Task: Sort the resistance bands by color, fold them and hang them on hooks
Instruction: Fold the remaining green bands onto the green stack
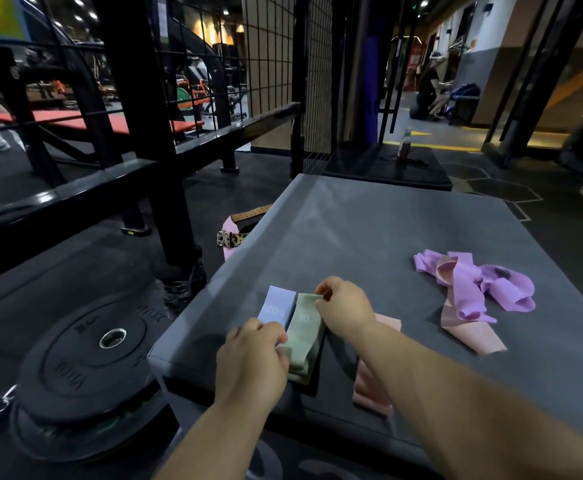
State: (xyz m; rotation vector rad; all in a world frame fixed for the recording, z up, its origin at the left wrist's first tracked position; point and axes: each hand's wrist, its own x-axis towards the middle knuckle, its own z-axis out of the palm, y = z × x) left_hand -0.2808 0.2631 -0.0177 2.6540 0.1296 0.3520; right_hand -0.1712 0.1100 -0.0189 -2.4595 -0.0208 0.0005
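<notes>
Green band mid-fold: right hand pinches far end, left hand grips near end; hanging follows, judged.

Black weight plates stacked on floor left of grey platform — bottle on black box beyond.

Grey platform, blue band, green band, pink band, tangled purple-pink bands

Dim gym interior, small ceiling spotlights at 11 o'clock, warm glow at 2 o'clock, soft sheen on grey tabletop, dark shadow beneath right hand, glare on black rail at 9 o'clock, edges bowed by wide-angle lens, background soft.
</notes>
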